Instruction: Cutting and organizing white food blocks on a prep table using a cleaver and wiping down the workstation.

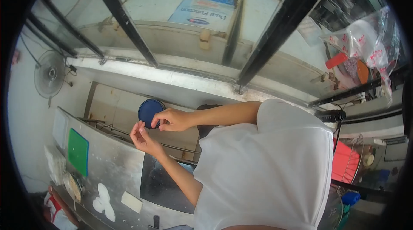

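Both my hands are raised close together near the middle of the view, above a round blue lid [148, 110] that lies lower down. My left hand [171, 119] has its fingers bent, with the fingertips at the lid's right side in view. My right hand [143, 139] is palm up with curled fingers, just below the lid in the picture. Nothing shows between the fingers of either hand. Beside them runs a metal worktop [119, 162] with a green cutting board [78, 152], several white dough-like pieces [104, 202], a pale rectangular block [131, 202] and a black panel [164, 184].
A wall fan [50, 74] is at the left. Black metal bars [274, 29] and glass stand beyond a white ledge [171, 76], with a chest freezer [180, 0] behind. Another person [59, 210] is at the lower left. A plastic bag [364, 42] hangs at the right.
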The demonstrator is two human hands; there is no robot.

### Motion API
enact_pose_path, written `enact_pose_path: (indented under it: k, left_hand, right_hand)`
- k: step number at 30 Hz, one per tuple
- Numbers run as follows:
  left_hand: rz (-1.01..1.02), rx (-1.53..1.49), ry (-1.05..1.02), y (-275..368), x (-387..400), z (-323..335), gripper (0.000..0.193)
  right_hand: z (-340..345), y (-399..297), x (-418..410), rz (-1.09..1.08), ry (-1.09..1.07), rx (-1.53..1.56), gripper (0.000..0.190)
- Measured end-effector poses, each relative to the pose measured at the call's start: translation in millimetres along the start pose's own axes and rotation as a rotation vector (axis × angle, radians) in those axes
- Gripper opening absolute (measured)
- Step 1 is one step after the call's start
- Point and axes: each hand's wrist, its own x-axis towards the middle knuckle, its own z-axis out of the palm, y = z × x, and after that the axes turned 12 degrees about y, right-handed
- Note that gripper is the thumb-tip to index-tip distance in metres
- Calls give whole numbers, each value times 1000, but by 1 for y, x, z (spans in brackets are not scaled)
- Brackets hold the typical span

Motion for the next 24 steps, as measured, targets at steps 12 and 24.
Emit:
enact_pose_path:
  k: [12,24]
  left_hand:
    - [-88,-78,-181,0,-20,37,19]
    - [-106,-63,-75,-11,-27,12,20]
  right_hand:
    - [-22,0,-6,27,74,-153,20]
    - [-7,14,-11,-34,-95,-173,20]
